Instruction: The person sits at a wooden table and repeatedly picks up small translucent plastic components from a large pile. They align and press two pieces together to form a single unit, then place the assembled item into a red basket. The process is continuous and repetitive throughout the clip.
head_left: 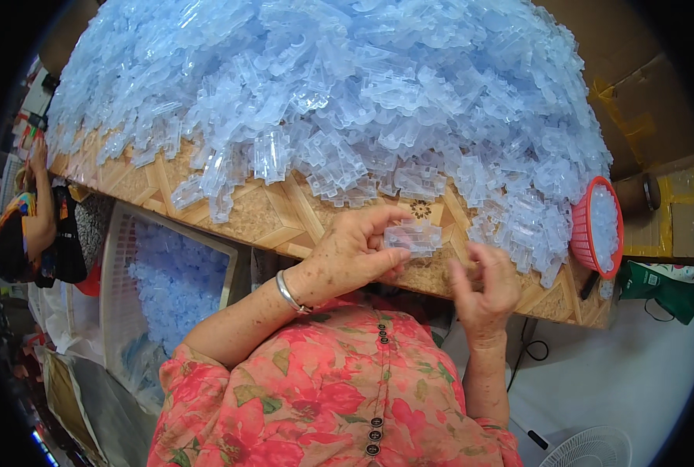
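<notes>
Your left hand (354,253) pinches the left end of one clear, roughly rectangular plastic piece (415,240), thumb and forefinger closed, above the wood-patterned table (281,210) near its front edge. Your right hand (488,292) is loosely curled, apparently empty. The piece should be light, stiff, slick, perhaps brittle; grip its edges. Also: one red plastic basket (583,233), one heap of bluish clear plastic pieces (323,93), too many to count.

Plastic pieces (347,101) lie on the table (288,210), a basket (583,237) right, a crate (115,272) front-left.
</notes>
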Available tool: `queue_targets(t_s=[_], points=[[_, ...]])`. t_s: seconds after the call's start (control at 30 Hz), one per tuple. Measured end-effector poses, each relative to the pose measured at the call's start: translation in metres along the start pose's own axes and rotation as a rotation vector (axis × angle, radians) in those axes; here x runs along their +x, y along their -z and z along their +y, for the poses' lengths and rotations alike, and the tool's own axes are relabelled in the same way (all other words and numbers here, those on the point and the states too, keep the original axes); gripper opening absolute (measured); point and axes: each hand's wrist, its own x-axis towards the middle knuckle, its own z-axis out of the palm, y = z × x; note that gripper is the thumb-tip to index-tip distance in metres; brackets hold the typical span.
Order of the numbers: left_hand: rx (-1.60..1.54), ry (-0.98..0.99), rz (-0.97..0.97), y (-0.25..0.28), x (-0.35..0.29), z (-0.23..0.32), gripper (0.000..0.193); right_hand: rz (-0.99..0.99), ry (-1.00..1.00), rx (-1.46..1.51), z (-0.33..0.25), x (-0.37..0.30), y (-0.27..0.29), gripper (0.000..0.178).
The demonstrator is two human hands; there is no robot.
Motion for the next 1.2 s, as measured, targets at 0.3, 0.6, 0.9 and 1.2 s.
queue_targets(t_s=[0.3,0.6,0.9,1.2], points=[[-0.371,0.204,-0.06,-0.004,0.006,0.007,0.026,-0.01,-0.172,-0.211,0.022,-0.015,0.014,0.036],[-0.478,0.273,-0.061,-0.008,0.004,0.011,0.019,0.035,-0.135,-0.142,0.023,-0.012,0.007,0.035],[-0.539,0.239,-0.059,-0.004,0.0,0.008,0.041,0.084,-0.187,0.114,0.024,-0.014,0.002,0.042],[-0.571,0.187,-0.041,-0.005,0.0,0.007,0.047,0.104,-0.151,0.191,0.017,-0.011,0.01,0.049]])
